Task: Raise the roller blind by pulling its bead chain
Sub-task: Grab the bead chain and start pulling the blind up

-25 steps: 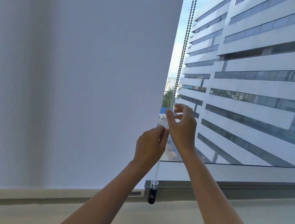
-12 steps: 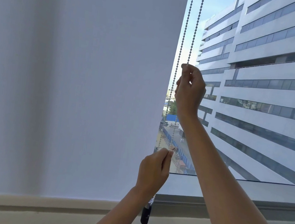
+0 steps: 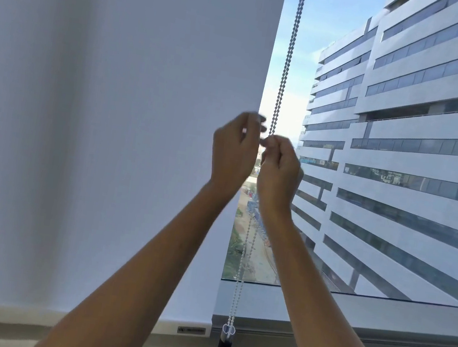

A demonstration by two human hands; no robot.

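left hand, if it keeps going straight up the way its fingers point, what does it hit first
Probably nothing solid: above the left hand lies only the blind fabric's right edge, which it might brush. The bead chain runs just to its right. Depth is unclear.

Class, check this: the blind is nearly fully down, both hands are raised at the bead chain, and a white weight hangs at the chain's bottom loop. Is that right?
One detail is wrong. The weight at the chain's bottom loop is black, not white, as the head view shows. The rest holds: the blind is nearly fully down, and the left hand and right hand are raised at the chain.
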